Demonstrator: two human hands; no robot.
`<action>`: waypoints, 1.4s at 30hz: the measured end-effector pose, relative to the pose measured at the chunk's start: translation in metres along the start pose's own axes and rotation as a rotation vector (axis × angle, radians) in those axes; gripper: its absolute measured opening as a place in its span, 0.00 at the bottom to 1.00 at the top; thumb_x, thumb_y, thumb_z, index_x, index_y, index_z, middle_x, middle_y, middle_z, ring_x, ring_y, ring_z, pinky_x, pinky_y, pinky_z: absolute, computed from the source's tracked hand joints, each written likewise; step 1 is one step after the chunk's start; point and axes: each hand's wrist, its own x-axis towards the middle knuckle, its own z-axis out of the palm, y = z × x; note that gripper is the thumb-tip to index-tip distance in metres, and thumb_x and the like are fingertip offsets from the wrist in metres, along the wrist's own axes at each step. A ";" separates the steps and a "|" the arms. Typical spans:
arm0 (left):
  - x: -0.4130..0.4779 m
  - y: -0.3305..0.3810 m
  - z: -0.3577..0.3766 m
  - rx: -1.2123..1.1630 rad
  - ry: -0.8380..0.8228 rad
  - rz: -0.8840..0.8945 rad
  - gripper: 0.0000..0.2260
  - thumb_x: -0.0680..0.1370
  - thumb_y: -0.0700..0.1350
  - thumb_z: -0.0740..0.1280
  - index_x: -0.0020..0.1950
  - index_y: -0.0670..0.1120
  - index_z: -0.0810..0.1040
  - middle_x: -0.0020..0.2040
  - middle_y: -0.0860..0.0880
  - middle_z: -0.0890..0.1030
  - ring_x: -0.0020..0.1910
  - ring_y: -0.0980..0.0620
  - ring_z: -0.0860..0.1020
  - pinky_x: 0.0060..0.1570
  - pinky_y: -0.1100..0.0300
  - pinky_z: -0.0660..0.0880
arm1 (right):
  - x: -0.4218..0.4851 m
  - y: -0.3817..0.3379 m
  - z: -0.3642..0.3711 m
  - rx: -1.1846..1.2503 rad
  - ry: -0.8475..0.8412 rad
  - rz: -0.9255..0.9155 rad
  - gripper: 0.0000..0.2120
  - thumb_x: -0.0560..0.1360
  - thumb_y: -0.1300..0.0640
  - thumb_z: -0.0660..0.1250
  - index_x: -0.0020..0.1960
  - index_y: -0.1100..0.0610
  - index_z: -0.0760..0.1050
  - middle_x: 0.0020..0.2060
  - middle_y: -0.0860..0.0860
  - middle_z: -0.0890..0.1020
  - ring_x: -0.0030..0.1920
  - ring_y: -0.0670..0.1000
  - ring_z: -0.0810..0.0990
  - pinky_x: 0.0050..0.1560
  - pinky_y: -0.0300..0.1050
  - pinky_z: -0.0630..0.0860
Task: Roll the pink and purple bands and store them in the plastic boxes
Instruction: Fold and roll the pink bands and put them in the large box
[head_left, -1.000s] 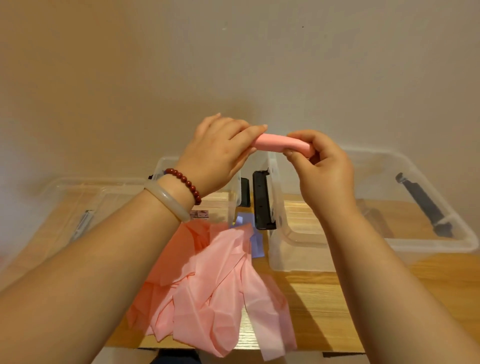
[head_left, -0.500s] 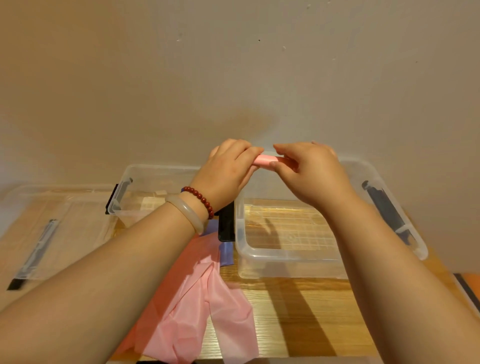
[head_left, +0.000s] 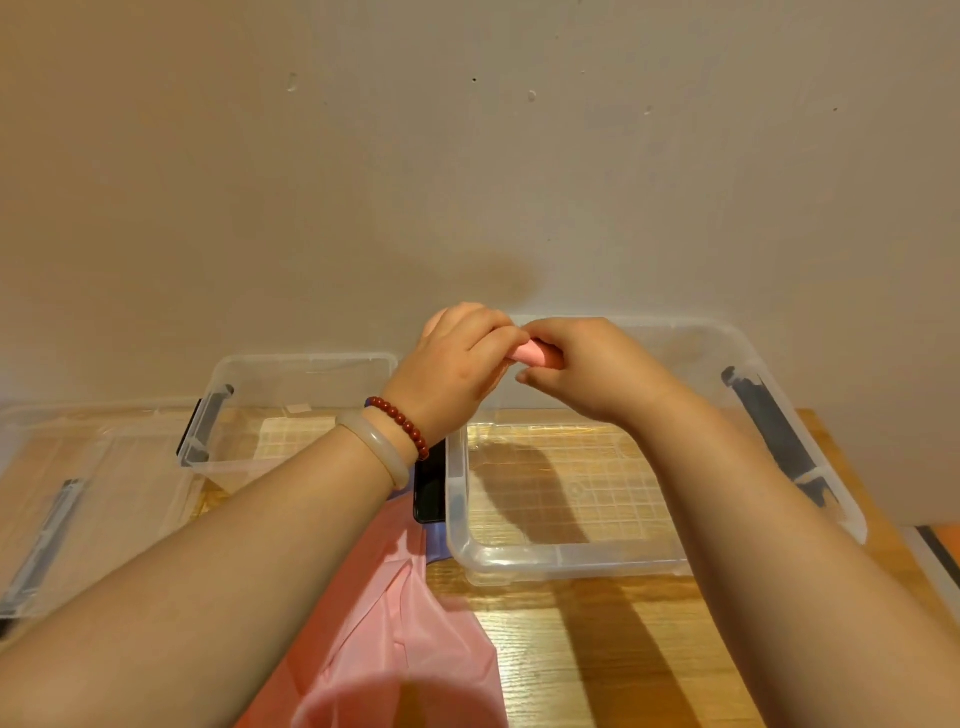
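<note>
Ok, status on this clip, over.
Left hand, right hand both grip pink roll near right box. Loose pink bands on table. Box open, nothing blocking.

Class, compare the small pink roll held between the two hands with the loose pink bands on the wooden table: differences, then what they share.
Shape: the pink roll is wound into a tight cylinder; the loose pink bands lie flat and creased.
Support: the roll is pinched in the air by the left hand and right hand; the bands rest on the wooden table.
Both are the same pink colour.
</note>
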 end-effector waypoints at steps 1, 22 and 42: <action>0.001 -0.001 0.001 0.005 -0.002 0.014 0.11 0.79 0.45 0.61 0.56 0.42 0.79 0.50 0.44 0.79 0.53 0.48 0.71 0.54 0.52 0.68 | 0.002 0.002 0.002 0.004 0.001 -0.005 0.02 0.77 0.53 0.68 0.49 0.49 0.76 0.37 0.44 0.77 0.39 0.48 0.73 0.38 0.43 0.68; -0.010 -0.007 0.006 -0.087 -0.613 -0.548 0.29 0.83 0.54 0.53 0.79 0.45 0.44 0.80 0.51 0.41 0.77 0.55 0.39 0.76 0.56 0.43 | 0.035 0.057 0.081 -0.486 -0.131 -0.096 0.10 0.79 0.62 0.59 0.60 0.58 0.70 0.50 0.55 0.78 0.46 0.58 0.78 0.39 0.47 0.65; -0.012 -0.010 0.007 -0.124 -0.639 -0.572 0.26 0.84 0.48 0.49 0.79 0.45 0.43 0.79 0.52 0.37 0.76 0.58 0.34 0.73 0.60 0.38 | 0.056 0.074 0.137 -0.813 -0.354 -0.252 0.15 0.83 0.58 0.52 0.66 0.62 0.66 0.60 0.57 0.78 0.56 0.59 0.80 0.45 0.48 0.70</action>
